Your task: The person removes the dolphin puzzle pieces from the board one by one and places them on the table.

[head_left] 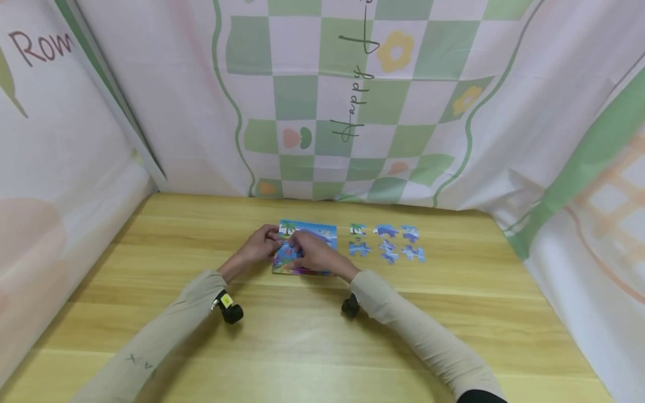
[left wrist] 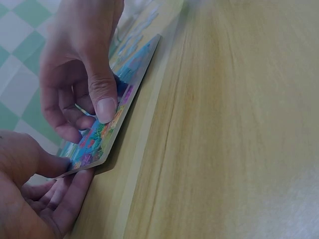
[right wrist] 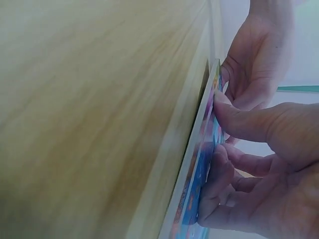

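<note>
A colourful jigsaw puzzle board [head_left: 325,229] with a palm tree and sea picture lies on the table. At its left edge my left hand [head_left: 259,244] grips the board, thumb on top and fingers beneath, as the left wrist view shows. My right hand [head_left: 314,252] reaches over the picture. Its thumb [left wrist: 105,107] and bent fingers pinch at a puzzle piece [left wrist: 92,139] in the lower left part of the board. The hand hides much of that piece's outline. In the right wrist view the board's edge [right wrist: 192,144] runs beside the right thumb.
Several loose puzzle pieces lie in two rows right of the board, among them a palm tree piece [head_left: 357,229], a purple-blue piece [head_left: 386,230] and a pale blue piece [head_left: 414,253]. A patterned curtain [head_left: 342,101] hangs behind the wooden table [head_left: 292,347].
</note>
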Motion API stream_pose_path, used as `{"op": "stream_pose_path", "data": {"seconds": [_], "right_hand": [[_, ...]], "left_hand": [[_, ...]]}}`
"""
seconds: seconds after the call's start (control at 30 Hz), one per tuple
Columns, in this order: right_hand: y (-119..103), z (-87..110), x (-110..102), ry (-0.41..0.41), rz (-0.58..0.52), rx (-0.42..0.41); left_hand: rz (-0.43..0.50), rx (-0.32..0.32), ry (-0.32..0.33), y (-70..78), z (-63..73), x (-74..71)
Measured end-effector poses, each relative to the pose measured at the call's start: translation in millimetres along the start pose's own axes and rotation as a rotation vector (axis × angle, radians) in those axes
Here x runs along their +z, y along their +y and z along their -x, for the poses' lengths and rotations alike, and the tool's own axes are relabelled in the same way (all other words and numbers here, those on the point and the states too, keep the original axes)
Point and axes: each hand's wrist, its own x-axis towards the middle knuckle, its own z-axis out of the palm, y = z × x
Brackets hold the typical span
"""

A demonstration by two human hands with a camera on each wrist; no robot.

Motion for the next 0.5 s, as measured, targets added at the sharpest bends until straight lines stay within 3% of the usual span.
{"op": "stream_pose_path", "data": {"seconds": [0.5], "right_hand": [[1.4, -0.9, -0.6, -0.001, -0.009, -0.014]], "left_hand": [[-0.006, 0.007, 0.006, 1.1, 1.7, 1.5]]}}
